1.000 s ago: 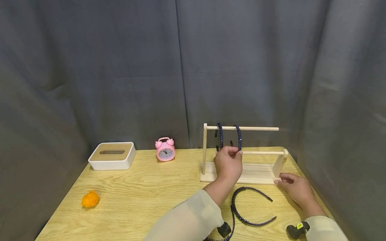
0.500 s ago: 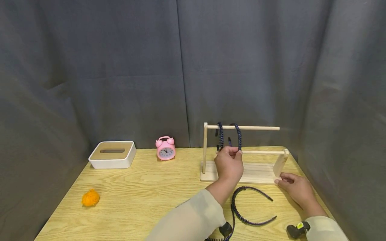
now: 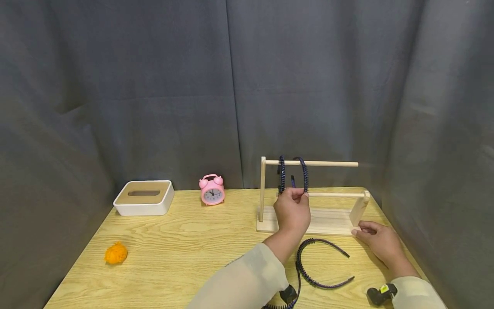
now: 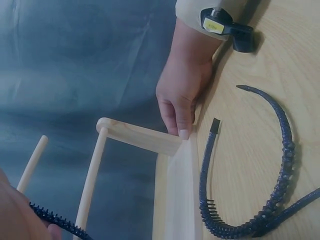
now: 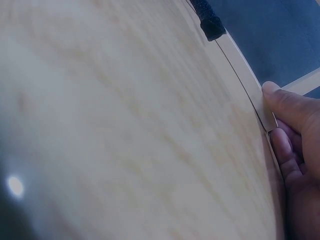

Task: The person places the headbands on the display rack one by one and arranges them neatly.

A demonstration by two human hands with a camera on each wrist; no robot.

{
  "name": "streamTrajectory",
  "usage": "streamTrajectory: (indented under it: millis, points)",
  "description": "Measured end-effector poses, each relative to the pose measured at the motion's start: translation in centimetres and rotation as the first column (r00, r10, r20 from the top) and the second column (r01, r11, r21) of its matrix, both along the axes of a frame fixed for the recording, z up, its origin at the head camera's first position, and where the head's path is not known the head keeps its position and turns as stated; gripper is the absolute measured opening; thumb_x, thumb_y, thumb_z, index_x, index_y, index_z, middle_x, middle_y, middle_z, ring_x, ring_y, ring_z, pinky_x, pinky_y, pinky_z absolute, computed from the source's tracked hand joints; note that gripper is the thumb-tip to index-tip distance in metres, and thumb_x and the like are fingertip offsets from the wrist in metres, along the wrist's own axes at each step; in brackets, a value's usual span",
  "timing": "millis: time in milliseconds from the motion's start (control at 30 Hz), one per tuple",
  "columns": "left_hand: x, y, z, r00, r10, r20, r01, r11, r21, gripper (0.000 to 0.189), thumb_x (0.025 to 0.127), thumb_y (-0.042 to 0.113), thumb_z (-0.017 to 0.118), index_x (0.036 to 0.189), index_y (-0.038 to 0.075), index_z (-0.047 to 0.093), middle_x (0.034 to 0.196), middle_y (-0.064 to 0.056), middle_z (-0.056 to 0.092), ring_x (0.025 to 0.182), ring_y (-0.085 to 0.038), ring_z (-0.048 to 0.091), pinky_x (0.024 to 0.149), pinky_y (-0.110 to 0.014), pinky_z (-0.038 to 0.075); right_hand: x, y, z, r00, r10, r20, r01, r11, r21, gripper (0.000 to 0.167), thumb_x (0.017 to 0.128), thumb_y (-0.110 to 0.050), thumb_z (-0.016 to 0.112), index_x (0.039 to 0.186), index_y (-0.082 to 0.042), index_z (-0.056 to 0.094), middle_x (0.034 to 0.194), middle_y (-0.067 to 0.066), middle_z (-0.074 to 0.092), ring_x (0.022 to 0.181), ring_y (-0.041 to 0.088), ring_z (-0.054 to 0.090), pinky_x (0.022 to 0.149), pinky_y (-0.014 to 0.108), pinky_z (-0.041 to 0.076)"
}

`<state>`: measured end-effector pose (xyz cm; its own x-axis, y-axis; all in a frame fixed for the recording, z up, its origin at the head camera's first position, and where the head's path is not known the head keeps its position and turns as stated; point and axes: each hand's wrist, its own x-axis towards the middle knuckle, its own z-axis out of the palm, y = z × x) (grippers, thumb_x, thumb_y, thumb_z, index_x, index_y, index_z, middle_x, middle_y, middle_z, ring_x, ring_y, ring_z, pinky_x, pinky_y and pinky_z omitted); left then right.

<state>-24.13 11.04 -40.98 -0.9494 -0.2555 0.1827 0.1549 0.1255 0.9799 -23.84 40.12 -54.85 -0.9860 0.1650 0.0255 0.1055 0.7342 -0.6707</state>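
Observation:
My left hand pinches the lower front of a dark, toothed headband looped over the upper rod of a wooden rack. Left of it, closer to the upright post, another dark headband hangs on the same rod. The left wrist view catches the held headband beside my left hand. At the rack's front right corner, my right hand grips the edge of the base, thumb on one face and fingers on the other in the right wrist view.
In front of the rack, a dark headband lies on the wooden table, overlapping another headband partly hidden by my left sleeve. A pink alarm clock, a white tissue box and an orange pompom stand further left. Grey curtains surround the table.
The held headband's top has shifted slightly left along the upper rod, and its rear end has swung left. The headband beside it has turned a little. My right hand stays put.

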Motion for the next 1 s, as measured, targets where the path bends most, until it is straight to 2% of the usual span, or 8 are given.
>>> streamTrajectory:
  millis: [200,333,433,533,633,833,1000]
  points:
    - [0.9,0.5,0.9,0.998,-0.051,-0.042,0.051,0.999,-0.010,0.003,0.098,0.010,0.082,0.098,0.009,0.079,0.089,0.002,0.078,0.079,-0.003,0.068,0.072,-0.022,0.060,0.9,0.5,-0.5,0.999,-0.008,-0.036,0.008,1.000,0.012,0.070,0.101,-0.056,0.075,0.144,-0.001,0.069,0.129,0.021,0.077,0.116,0.039,0.072,0.088,0.043,0.056]
    - [1.2,0.2,1.9,0.995,-0.091,-0.032,0.091,0.996,-0.008,0.004,0.099,0.012,0.081,0.100,0.009,0.080,0.089,0.002,0.077,0.077,-0.003,0.066,0.069,-0.022,0.059,1.1,0.5,-0.3,0.999,-0.009,-0.037,0.009,1.000,0.010,0.068,0.101,-0.053,0.076,0.143,-0.001,0.069,0.129,0.022,0.077,0.116,0.038,0.072,0.087,0.041,0.055]
    - [1.1,-0.5,2.2,0.995,-0.092,-0.025,0.092,0.996,-0.014,0.004,0.101,0.013,0.080,0.102,0.009,0.080,0.090,0.001,0.078,0.078,-0.004,0.067,0.069,-0.022,0.059,0.8,0.2,0.1,0.999,0.000,-0.032,0.000,1.000,-0.007,0.069,0.101,-0.054,0.077,0.144,-0.001,0.069,0.130,0.022,0.077,0.117,0.041,0.071,0.090,0.047,0.057]
    - [0.8,-1.2,2.2,0.997,-0.073,-0.011,0.073,0.997,-0.017,0.004,0.102,0.014,0.079,0.103,0.010,0.080,0.092,0.000,0.078,0.080,-0.006,0.068,0.069,-0.025,0.060,0.2,-0.3,0.5,0.999,0.021,-0.037,-0.021,1.000,-0.016,0.069,0.100,-0.054,0.077,0.144,-0.002,0.069,0.133,0.022,0.075,0.122,0.044,0.070,0.098,0.056,0.057]
    - [0.5,-1.7,2.0,0.998,-0.057,0.010,0.057,0.998,-0.017,0.004,0.102,0.015,0.078,0.104,0.011,0.080,0.094,0.001,0.078,0.081,-0.007,0.068,0.070,-0.025,0.060,-0.5,-0.6,0.8,0.999,0.031,-0.042,-0.031,1.000,-0.003,0.067,0.100,-0.052,0.078,0.143,-0.002,0.069,0.135,0.022,0.074,0.124,0.045,0.068,0.101,0.058,0.056]
    - [0.2,-1.3,1.4,0.999,-0.052,0.014,0.052,0.999,-0.012,0.005,0.100,0.007,0.078,0.101,0.012,0.078,0.094,0.002,0.077,0.083,-0.007,0.068,0.073,-0.025,0.061,-0.4,-0.4,0.3,0.999,0.009,-0.039,-0.010,1.000,-0.018,0.063,0.100,-0.048,0.080,0.141,-0.001,0.071,0.127,0.019,0.078,0.114,0.035,0.072,0.088,0.040,0.056]
    - [0.0,-0.6,0.8,0.998,-0.056,0.018,0.056,0.998,-0.011,0.007,0.100,0.005,0.078,0.101,0.012,0.079,0.094,0.002,0.078,0.085,-0.006,0.070,0.073,-0.023,0.062,0.1,0.1,-0.1,0.999,0.007,-0.037,-0.008,1.000,-0.022,0.069,0.101,-0.052,0.078,0.145,0.000,0.068,0.132,0.021,0.076,0.117,0.037,0.072,0.088,0.038,0.056]
